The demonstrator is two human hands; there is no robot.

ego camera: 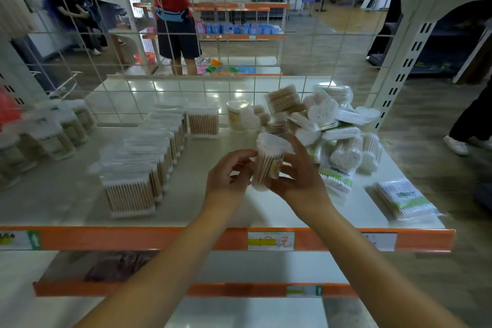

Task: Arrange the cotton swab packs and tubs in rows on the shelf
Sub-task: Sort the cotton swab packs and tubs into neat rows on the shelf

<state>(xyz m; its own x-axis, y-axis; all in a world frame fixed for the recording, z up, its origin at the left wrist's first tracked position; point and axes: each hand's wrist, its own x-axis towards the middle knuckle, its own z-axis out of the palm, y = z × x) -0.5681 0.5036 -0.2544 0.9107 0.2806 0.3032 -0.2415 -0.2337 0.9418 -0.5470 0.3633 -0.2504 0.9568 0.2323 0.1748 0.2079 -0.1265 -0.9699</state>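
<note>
Above the shelf's middle: both hands hold one clear tub of wooden-stick cotton swabs, upright and slightly tilted, lifted off the white shelf.
Left hand: fingers curled, fingertips pinching the tub's left side.
Right hand: fingers wrapped round the tub's right side, thumb under its lower end.
Row of square packs: standing one behind another from the front left toward the wire-grid back panel, sticks upright.
Round tubs at far left: a blurred row running back along the shelf's left part.
Heap at right rear: unsorted tubs and packs lying on one another, some heart-shaped, just beyond the held tub.
Flat bagged swabs: lying at the shelf's front right corner, apart from the heap.
Front edge: orange price rail with a paper label.
</note>
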